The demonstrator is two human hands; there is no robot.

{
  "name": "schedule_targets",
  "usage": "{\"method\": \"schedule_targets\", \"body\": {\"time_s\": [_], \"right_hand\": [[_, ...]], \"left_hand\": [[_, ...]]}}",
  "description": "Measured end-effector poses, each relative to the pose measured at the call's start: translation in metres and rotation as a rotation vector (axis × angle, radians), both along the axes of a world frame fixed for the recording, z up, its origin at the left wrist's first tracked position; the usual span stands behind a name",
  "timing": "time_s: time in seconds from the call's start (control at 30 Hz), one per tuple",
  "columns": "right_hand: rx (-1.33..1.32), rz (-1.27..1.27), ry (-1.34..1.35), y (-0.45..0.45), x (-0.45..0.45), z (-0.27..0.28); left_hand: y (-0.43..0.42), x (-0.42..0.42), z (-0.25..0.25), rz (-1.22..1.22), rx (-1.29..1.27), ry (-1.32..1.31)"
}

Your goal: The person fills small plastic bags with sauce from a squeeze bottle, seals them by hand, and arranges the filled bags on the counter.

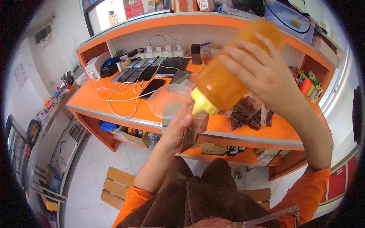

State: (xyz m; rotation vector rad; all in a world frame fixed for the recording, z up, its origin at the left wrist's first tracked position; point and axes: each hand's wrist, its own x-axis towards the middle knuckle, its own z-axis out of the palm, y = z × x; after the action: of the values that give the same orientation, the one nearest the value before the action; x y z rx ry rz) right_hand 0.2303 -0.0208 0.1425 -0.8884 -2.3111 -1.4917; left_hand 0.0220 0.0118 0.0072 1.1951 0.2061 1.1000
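My right hand point(254, 68) is wrapped around a large squeeze bottle point(224, 85) full of orange-brown sauce. The bottle is tilted, its yellow cap point(203, 104) pointing down and left. Just below the cap, my left hand point(180, 127) grips a small clear plastic bag point(189, 138) with dark contents. The bottle's tip is hidden behind my left fingers, so I cannot tell if it is inside the bag. Behind my left hand stands a translucent plastic tub point(165, 100). Dark filled plastic bags point(247, 112) lie on the counter under the bottle.
Several phones point(152, 88) and white charging cables point(110, 100) cover the left of the orange counter point(91, 95). A white printer point(97, 64) stands at its far left. Below are a wooden slatted stool point(118, 186) and shelves with boxes. Colourful packets point(311, 81) sit at the right.
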Motion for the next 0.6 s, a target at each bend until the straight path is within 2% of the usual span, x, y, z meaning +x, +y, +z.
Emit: {"method": "schedule_targets", "body": {"time_s": [0.03, 0.13, 0.17, 0.27, 0.33, 0.4, 0.47, 0.57, 0.6], "right_hand": [[-0.057, -0.062, 0.063, 0.001, 0.010, 0.000], [-0.394, -0.047, 0.554, 0.002, 0.036, -0.027], [-0.442, 0.008, 0.692, 0.004, 0.048, -0.039], [-0.538, 0.136, 1.124, 0.006, 0.087, -0.073], [-0.542, 0.168, 1.433, 0.002, 0.115, -0.090], [-0.408, 0.077, 1.549, 0.001, 0.159, -0.108], [-0.183, 0.136, 1.592, 0.007, 0.198, -0.132], [-0.042, -0.032, 1.626, 0.008, 0.219, -0.152], [-0.034, -0.059, 1.610, 0.010, 0.228, -0.161]], "left_hand": [[0.007, -0.002, 0.005, -0.075, -0.053, -0.134], [0.024, -0.008, 0.029, 0.091, 0.153, 0.074], [0.035, -0.013, 0.032, 0.069, 0.204, 0.053], [0.048, -0.021, 0.050, 0.319, 0.362, 0.208], [0.062, -0.028, 0.051, 0.407, 0.375, 0.282], [0.078, -0.035, 0.039, 0.552, 0.442, 0.394], [0.094, -0.046, 0.023, 0.559, 0.489, 0.464], [0.091, -0.055, -0.001, 0.565, 0.428, 0.526], [0.087, -0.058, -0.008, 0.594, 0.483, 0.612]]}}
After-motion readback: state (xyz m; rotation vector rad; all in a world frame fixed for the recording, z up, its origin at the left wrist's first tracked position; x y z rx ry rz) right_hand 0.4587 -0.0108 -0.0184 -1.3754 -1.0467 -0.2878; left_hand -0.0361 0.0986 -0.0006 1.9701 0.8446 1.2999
